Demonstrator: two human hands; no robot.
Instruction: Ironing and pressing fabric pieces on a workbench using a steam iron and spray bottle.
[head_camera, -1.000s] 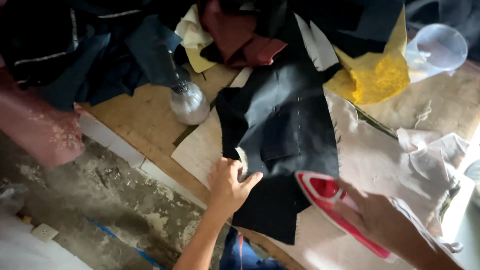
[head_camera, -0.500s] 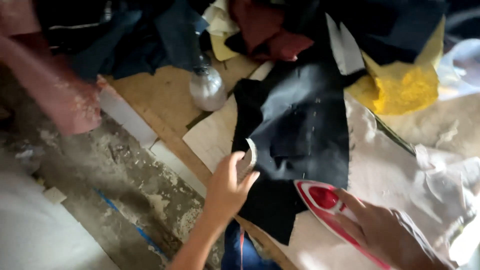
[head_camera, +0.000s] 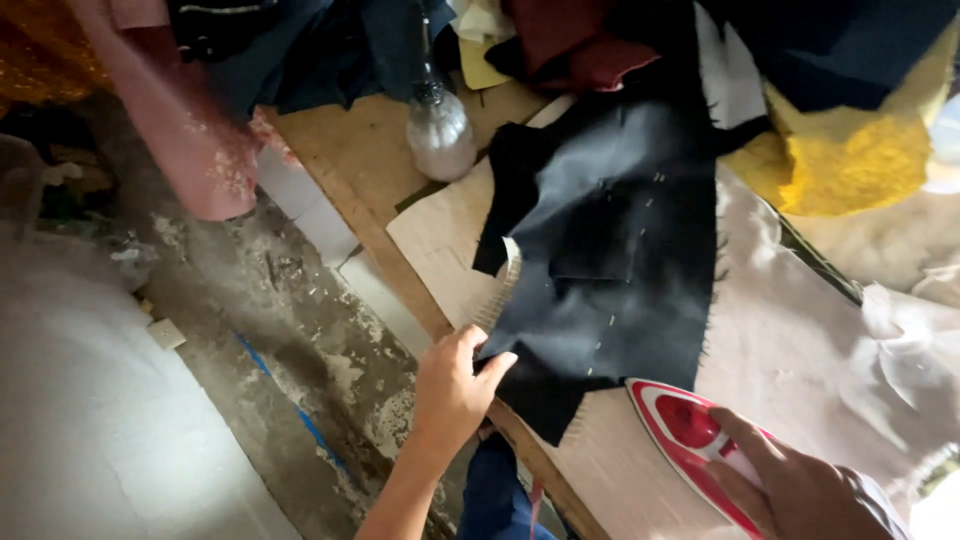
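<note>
A: Hands status?
B: My left hand (head_camera: 452, 388) pinches the black fabric (head_camera: 610, 250) at the bench (head_camera: 355, 150) near edge. My right hand (head_camera: 800, 485) grips the red iron (head_camera: 690, 435), just beside the fabric.

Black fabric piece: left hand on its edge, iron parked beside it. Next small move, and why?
Probably slide the red and white iron under the right hand up onto the black fabric. The left hand pinches its lower left edge, a corner there is turned up, and the iron's tip points at it.
</note>
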